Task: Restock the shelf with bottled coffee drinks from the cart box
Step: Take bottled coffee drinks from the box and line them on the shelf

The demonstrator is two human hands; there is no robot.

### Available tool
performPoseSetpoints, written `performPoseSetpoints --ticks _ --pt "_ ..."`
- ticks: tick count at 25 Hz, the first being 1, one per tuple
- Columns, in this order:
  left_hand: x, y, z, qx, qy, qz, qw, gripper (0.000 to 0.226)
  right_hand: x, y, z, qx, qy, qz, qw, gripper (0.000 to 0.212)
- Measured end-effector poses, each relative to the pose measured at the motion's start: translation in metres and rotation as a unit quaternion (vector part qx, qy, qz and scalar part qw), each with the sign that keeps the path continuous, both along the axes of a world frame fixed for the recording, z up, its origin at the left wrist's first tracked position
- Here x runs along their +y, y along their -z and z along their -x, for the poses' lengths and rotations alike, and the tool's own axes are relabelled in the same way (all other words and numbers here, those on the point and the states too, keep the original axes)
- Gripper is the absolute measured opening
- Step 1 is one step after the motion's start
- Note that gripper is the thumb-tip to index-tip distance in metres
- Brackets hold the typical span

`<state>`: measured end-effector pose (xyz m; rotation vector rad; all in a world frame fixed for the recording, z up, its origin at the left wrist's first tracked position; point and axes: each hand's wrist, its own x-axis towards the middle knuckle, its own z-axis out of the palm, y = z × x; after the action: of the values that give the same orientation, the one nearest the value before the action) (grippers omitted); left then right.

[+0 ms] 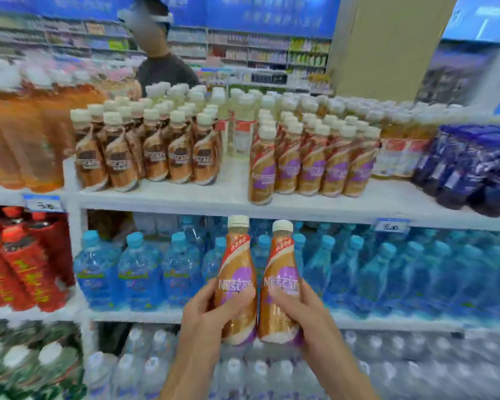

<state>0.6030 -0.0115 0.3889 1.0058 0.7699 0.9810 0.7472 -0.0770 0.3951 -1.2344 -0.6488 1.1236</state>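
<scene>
Clamping left grip (210, 311) on left bottle (238, 259), right grip (302, 313) on right bottle (282, 261), labels (283, 280) part-covered.

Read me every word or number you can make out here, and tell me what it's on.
"NESCAFE": left bottle in the left hand, right bottle in the right hand.
"NESCAFE": brown-label bottles on the shelf.
Price tags, overhead blue signs: too blurred to read.
</scene>
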Motion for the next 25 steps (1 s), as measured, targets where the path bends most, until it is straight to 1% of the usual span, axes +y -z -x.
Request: performPoseSetpoints --ticks 2,5,7,10,13,17,20,23,25 --pt "0.005 -0.015 -0.020 0.013 0.028 -0.052 0.998 0.052 -0.005 -0.017 -0.024 -0.032 0.021 -0.025 0.999 0.044" --pt "0.019 -0.037 -0.050 0.036 0.047 -0.141 0.988 0.049 -0.004 -0.041 -0.054 -0.074 0.036 -0.063 0.995 0.045" --pt "0.033 -0.048 -0.074 0.052 0.039 -0.195 0.979 0.054 0.006 -0.056 -0.070 -0.104 0.058 -0.077 0.990 0.046" --pt "0.057 -0.060 -0.111 0.068 0.012 -0.256 0.964 0.061 0.033 -0.075 -0.092 -0.134 0.114 -0.099 0.979 0.040" --pt "0.072 -0.068 -0.143 0.088 -0.037 -0.308 0.947 0.058 0.061 -0.088 -0.112 -0.139 0.166 -0.137 0.967 0.044" --pt "0.088 -0.058 -0.184 0.108 -0.071 -0.312 0.941 0.067 0.093 -0.088 -0.142 -0.172 0.181 -0.128 0.960 0.057" --pt "0.100 -0.043 -0.208 0.107 -0.091 -0.309 0.941 0.064 0.112 -0.076 -0.163 -0.174 0.171 -0.120 0.962 0.064" --pt "0.105 -0.039 -0.217 0.110 -0.130 -0.318 0.933 0.063 0.123 -0.058 -0.176 -0.172 0.143 -0.131 0.966 0.060" --pt "0.113 -0.034 -0.222 0.134 -0.156 -0.325 0.923 0.065 0.131 -0.048 -0.182 -0.177 0.121 -0.145 0.966 0.055"
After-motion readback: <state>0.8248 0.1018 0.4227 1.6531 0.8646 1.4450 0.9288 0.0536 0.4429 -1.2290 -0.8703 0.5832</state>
